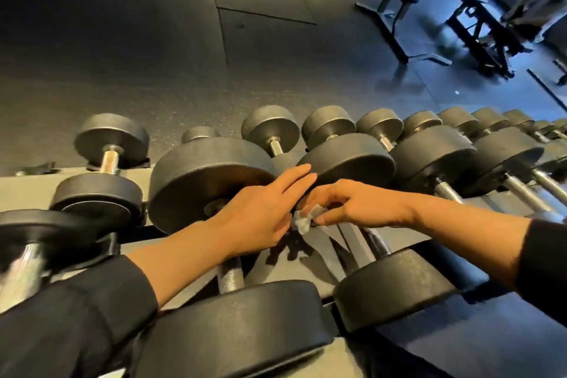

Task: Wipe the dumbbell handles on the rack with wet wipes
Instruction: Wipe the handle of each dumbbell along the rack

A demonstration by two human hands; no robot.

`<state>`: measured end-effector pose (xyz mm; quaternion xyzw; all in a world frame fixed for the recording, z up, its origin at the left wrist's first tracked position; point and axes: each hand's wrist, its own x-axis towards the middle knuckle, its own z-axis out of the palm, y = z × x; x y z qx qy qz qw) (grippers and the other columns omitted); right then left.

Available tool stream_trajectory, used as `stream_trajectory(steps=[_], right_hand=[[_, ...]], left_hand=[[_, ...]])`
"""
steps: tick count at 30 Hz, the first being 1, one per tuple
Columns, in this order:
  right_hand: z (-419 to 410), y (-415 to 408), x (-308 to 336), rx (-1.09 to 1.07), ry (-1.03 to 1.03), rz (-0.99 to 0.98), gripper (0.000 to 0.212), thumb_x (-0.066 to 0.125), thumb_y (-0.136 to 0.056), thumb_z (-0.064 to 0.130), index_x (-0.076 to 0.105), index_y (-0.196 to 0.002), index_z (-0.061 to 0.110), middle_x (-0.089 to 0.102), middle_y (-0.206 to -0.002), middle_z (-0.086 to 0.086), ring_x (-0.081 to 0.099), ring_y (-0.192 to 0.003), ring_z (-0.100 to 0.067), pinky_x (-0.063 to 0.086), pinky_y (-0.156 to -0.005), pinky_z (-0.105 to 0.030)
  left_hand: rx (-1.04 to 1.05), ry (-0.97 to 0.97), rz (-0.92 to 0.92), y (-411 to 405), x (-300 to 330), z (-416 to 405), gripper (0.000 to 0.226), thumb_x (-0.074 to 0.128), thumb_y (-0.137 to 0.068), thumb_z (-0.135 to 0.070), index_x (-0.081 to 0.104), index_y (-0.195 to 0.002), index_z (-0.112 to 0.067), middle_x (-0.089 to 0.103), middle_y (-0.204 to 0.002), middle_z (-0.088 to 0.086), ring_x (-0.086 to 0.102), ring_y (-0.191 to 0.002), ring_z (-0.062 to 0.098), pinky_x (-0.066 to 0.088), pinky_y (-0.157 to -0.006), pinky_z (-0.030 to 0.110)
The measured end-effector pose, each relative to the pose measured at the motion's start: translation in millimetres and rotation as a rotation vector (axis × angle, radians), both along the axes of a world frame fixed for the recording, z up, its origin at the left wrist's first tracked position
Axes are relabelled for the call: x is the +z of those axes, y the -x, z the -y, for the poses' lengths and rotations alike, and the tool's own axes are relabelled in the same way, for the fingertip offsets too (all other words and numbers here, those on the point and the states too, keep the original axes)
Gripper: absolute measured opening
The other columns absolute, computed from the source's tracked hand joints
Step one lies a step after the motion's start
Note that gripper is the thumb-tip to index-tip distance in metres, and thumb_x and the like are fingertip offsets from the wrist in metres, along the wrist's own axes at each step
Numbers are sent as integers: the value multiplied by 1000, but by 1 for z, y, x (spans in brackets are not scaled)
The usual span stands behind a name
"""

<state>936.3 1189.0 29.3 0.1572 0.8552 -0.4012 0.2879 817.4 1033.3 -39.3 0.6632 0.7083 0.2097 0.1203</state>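
Left hand (pixel 264 212) reaches in from lower left, forearm bare, dark sleeve (pixel 76 325) pushed up to mid-forearm. Fingers straight and together, laid flat across the upper end of a dumbbell handle (pixel 230 278), fingertips touching the rim of a large black dumbbell head (pixel 349 159) beyond. Grip open, holding nothing.

Right hand (pixel 352 209) comes in from the right, wrist bent, fingers curled down. Thumb and fingertips pinch a small crumpled wet wipe (pixel 303 219), grey-white and bunched. Grip closed on the wipe. The wipe sits between the two hands, touching the edge of the left palm, just above the grey rack (pixel 322 252) surface and at the top of a second handle (pixel 376 242); whether it presses on that handle I cannot tell.

Handles: knurled steel, silver-grey, lying tilted on the sloped rack, each running down to a black round head in the near row. Left one mostly hidden under the left forearm; right one shows only its lower part below the right hand.

Rack: grey sloped tiers carrying rows of black round-headed dumbbells, one row far, one middle, one near, heads side by side. Far left dumbbell (pixel 110 156) stands apart from its neighbours. Beyond, dark rubber floor (pixel 153 40); a weight bench frame (pixel 399 9) at upper right, blurred
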Motion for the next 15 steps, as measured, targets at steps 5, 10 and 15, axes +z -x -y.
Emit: stream_trajectory(steps=[5, 10, 15], right_hand=[[14, 12, -10, 107, 108, -53, 28, 53, -94, 7, 65, -119, 13, 54, -132, 7, 51, -120, -8, 41, -105, -29], [29, 20, -21, 317, 70, -147, 34, 52, -94, 12, 59, -127, 17, 40, -143, 11, 41, -127, -7, 33, -110, -26], [39, 29, -31, 527, -61, -217, 36, 51, -95, 12, 54, -131, 13, 32, -133, 1, 46, -115, -19, 36, -106, -28]], left_hand=[[114, -56, -117, 15, 21, 44, 63, 67, -81, -13, 41, -139, -14, 40, -144, 3, 44, -57, 4, 42, -47, 12], [345, -27, -152, 7, 38, 74, 64, 68, -82, -14, 40, -140, -17, 36, -144, 0, 58, -68, 11, 54, -56, 24], [611, 6, -128, -8, 51, 98, 64, 63, -85, -17, 34, -142, -24, 30, -145, -8, 62, -88, 20, 57, -72, 38]])
